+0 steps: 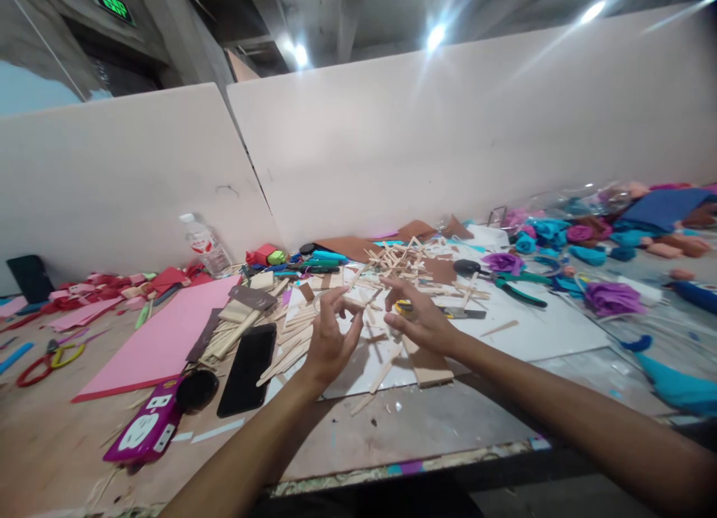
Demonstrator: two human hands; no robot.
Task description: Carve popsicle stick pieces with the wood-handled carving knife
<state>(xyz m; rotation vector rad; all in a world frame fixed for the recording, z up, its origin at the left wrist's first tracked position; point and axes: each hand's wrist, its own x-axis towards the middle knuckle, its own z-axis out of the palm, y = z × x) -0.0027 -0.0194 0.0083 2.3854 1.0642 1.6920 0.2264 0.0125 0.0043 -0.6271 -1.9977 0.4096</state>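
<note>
Over the white board (538, 331), my left hand (331, 337) is raised with thumb and forefinger brought close together in a pinch. Anything between those fingertips is too small to make out among the craft sticks (291, 342) behind it. My right hand (420, 318) faces it from the right, its thumb and forefinger apart with nothing visible in them. Below the right hand lies a flat wooden piece (426, 365). A heap of short sticks (400, 258) stands farther back. A yellow-and-black cutter (462, 313) lies partly behind the right wrist.
On the left lie a black phone (246, 369), a purple device (146, 421), pink sheets (168, 339) and red-yellow scissors (50, 360). A water bottle (206, 245) leans by the white partition (448, 137). Green-handled pliers (520, 288) and coloured crepe paper (613, 298) are on the right.
</note>
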